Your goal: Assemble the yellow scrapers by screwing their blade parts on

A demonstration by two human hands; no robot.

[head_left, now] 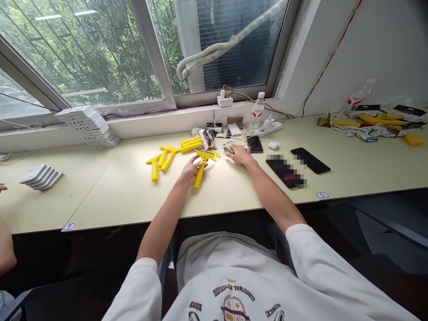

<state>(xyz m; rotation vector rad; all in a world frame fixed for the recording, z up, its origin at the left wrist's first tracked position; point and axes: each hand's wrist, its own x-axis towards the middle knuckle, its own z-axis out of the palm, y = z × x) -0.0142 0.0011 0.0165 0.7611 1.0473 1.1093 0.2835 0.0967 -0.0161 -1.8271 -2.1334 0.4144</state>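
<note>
In the head view my left hand (190, 172) is closed around a yellow scraper (199, 174), its handle hanging down and its wide blade head at the top. My right hand (240, 155) rests low over the table with bent fingers on a small, thin silver-and-dark object (229, 150), whose kind is too small to tell. Between the hands lies a yellow piece (216, 154), partly behind the scraper head. Left of my left hand lie several more yellow scrapers (170, 157). Yellow handles (191, 144) and black-and-white packaging cards (207, 139) lie behind it.
On the pale table (127, 196) a dark phone (255, 144), a white earbud case (273, 145) and two black phones or slabs (310, 160) lie rightward. A water bottle (257, 113) stands behind. White stacks (42, 177) sit left, where another person's arm (5, 245) shows.
</note>
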